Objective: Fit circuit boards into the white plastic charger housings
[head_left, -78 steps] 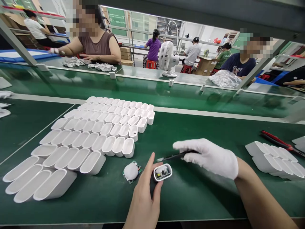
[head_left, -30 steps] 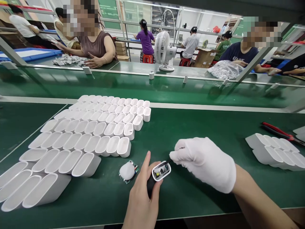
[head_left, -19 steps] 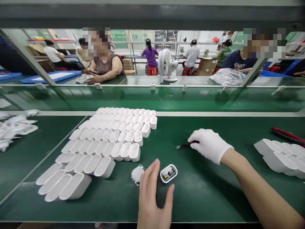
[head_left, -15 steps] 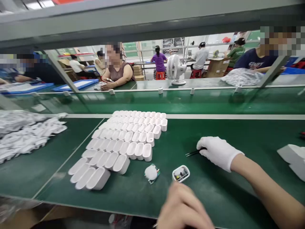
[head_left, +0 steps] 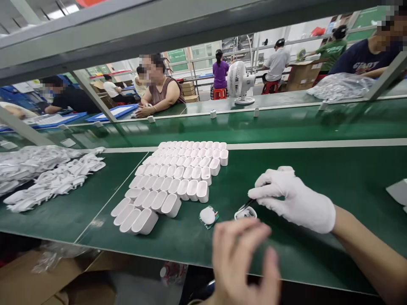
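Observation:
My right hand [head_left: 294, 198], in a white glove, pinches black tweezers [head_left: 246, 205] whose tips reach into a small open white casing [head_left: 245, 213] standing on the green belt [head_left: 318, 169]. My bare left hand [head_left: 243, 258] is blurred and raised close to the camera in front of the casing, fingers apart and holding nothing. Just left of the casing lies a white rounded part on a small green circuit board [head_left: 208, 216].
A tight block of empty white casings [head_left: 178, 178] stands left of my hands. A loose heap of white parts [head_left: 47, 171] lies at far left. A cardboard box [head_left: 41, 279] sits below the bench edge. Other people work across the line beside a white fan [head_left: 239, 82].
My left hand let go of the casing and lifted toward the camera. My right hand drew the tweezers away, then brought their tips back to the casing. The view swung left.

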The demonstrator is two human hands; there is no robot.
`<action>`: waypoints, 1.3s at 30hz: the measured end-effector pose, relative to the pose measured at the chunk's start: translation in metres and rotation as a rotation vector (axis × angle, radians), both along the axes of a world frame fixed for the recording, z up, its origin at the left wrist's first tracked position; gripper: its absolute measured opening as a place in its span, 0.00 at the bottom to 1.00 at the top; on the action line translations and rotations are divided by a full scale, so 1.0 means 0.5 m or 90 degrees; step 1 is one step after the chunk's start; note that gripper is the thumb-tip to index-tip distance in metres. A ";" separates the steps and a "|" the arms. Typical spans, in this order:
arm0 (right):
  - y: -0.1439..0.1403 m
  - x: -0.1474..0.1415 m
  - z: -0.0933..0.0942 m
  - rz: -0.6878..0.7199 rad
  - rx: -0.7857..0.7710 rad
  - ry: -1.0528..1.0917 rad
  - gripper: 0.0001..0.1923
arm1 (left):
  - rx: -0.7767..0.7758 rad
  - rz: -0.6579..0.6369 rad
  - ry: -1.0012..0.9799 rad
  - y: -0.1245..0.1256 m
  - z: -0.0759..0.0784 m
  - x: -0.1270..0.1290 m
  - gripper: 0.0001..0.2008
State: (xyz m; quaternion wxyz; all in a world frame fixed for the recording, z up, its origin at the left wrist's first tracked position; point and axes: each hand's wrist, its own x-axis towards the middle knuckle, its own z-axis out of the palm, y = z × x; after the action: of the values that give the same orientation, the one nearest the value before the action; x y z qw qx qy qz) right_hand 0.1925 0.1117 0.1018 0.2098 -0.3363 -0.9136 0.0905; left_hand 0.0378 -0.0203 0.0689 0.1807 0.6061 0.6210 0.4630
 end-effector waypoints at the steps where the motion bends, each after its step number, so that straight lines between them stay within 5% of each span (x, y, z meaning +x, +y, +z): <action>1: -0.004 -0.001 0.005 0.004 -0.005 -0.001 0.11 | -0.012 0.014 -0.013 0.019 -0.005 -0.007 0.17; 5: -0.011 -0.011 0.014 0.016 -0.024 -0.022 0.11 | -0.147 -0.001 -0.096 0.071 -0.041 -0.033 0.34; 11: -0.008 -0.020 0.002 0.025 -0.018 -0.038 0.09 | -0.164 -0.038 -0.167 0.081 -0.075 -0.033 0.28; 39: -0.007 -0.022 0.004 0.069 0.060 -0.052 0.10 | -0.168 -0.030 -0.097 0.078 -0.075 -0.038 0.29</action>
State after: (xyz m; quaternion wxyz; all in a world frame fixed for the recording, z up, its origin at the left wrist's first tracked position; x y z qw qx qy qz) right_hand 0.1813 0.1082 0.1038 0.1826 -0.2797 -0.9415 0.0445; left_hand 0.0186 0.0186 0.0316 0.3162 0.5544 0.6469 0.4174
